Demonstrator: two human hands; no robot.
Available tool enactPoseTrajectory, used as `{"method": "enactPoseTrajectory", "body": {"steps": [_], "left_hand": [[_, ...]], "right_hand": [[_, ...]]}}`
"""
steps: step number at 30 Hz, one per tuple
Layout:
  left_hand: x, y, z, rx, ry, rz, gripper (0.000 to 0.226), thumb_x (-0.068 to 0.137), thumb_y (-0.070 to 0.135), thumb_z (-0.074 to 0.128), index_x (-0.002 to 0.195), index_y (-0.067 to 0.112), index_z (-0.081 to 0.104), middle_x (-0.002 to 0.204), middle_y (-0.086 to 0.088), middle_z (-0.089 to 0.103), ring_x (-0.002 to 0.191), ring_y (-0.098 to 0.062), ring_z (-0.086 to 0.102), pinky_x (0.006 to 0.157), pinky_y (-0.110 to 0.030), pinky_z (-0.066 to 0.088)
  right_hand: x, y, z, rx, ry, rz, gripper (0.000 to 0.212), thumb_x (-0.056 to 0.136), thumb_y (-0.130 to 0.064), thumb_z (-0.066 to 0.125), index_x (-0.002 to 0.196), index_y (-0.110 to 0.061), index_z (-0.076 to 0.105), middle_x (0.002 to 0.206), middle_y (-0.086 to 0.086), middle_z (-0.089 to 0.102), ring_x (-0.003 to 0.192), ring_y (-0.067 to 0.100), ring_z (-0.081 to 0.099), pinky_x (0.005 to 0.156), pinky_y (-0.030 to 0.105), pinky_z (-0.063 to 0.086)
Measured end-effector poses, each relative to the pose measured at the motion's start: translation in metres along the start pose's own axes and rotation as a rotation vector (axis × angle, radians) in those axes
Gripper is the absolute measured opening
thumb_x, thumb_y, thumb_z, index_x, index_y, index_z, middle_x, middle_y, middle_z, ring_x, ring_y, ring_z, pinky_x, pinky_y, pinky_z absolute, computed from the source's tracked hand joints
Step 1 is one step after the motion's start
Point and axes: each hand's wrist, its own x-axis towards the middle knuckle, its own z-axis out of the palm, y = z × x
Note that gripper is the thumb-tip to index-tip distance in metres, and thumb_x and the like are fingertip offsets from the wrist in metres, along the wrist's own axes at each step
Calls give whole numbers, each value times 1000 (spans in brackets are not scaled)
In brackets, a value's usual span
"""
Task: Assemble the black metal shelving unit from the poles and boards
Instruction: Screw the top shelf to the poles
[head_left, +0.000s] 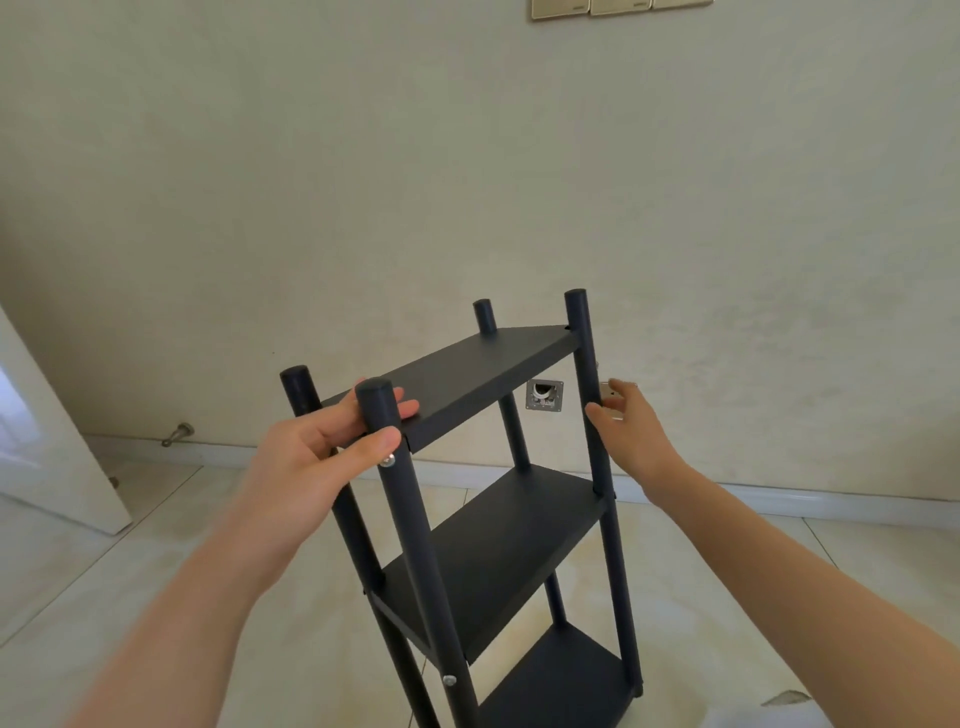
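Observation:
The black metal shelving unit (498, 545) stands upright on the floor in the middle of the view, with three boards fixed between several poles. My left hand (322, 447) grips the near left end of the top board (457, 379), fingers on top and thumb against the near pole (405, 519) just above a silver screw (387, 460). My right hand (628, 421) is beside the right pole (597, 415), its thumb touching the pole and its fingers relaxed behind it.
A cream wall stands close behind the unit, with an uncovered socket box (544, 395) low down and switch plates (618, 8) at the top. A white door (57, 467) and a doorstop (179, 434) are at the left. The floor is pale tile.

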Motion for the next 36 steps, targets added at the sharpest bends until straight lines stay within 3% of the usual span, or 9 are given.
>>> {"method": "enactPoseTrajectory", "body": {"steps": [5,10,14,16,25,28,31,34,36], "left_hand": [[-2,-6,-16,28,-11,26,32,83,38,62,112,42,73,121,21,69,117,9,58,96,-22,34],[-2,-15,-26,12,11,28,26,89,38,62,114,41,71,123,16,70,118,6,57,96,-24,32],[-4,-15,-25,53,40,40,28,89,41,55,113,45,68,122,20,69,114,8,58,92,-22,35],[-3,-16,-24,76,85,30,26,92,39,54,111,51,67,119,23,68,110,11,58,89,-18,37],[4,-31,-23,106,315,-41,27,105,36,44,121,54,56,118,36,61,103,27,50,86,-16,35],[9,-32,-23,85,343,-59,31,107,34,42,113,61,55,112,36,64,111,13,56,101,-29,40],[15,-32,-22,88,358,-62,36,107,33,40,107,66,56,110,37,64,110,10,57,102,-35,43],[21,-35,-16,107,370,-66,27,108,36,36,121,52,53,104,39,61,97,23,53,92,-26,41],[24,-36,-11,131,376,-50,21,108,39,34,124,45,47,109,38,57,93,29,48,84,-19,36]], "right_hand": [[2,-1,7,-108,-24,-43,50,103,-10,45,150,-15,29,141,11,49,120,31,55,101,44,47],[2,3,9,-155,-84,-61,42,103,-16,46,145,-18,38,137,13,46,113,29,54,99,46,49],[1,7,9,-75,-77,-43,29,104,-17,45,133,-21,43,126,6,55,103,22,54,87,39,52],[1,10,6,-24,-81,-22,23,103,-17,48,123,-27,43,121,5,60,103,24,59,90,42,54],[-8,9,-9,-20,-255,-30,36,100,-16,53,132,-27,40,123,9,60,111,32,62,95,53,53],[-12,12,-18,5,-334,-36,39,100,-17,55,133,-30,41,119,9,62,110,31,62,95,56,52],[-15,17,-27,34,-384,-35,38,98,-18,58,128,-35,43,116,6,64,104,26,66,86,48,59],[-23,20,-36,42,-401,-31,38,95,-19,62,121,-41,45,115,4,65,98,23,69,71,35,61],[-30,21,-43,59,-414,-30,38,94,-19,64,118,-42,46,115,4,65,98,23,70,72,36,62]]}}
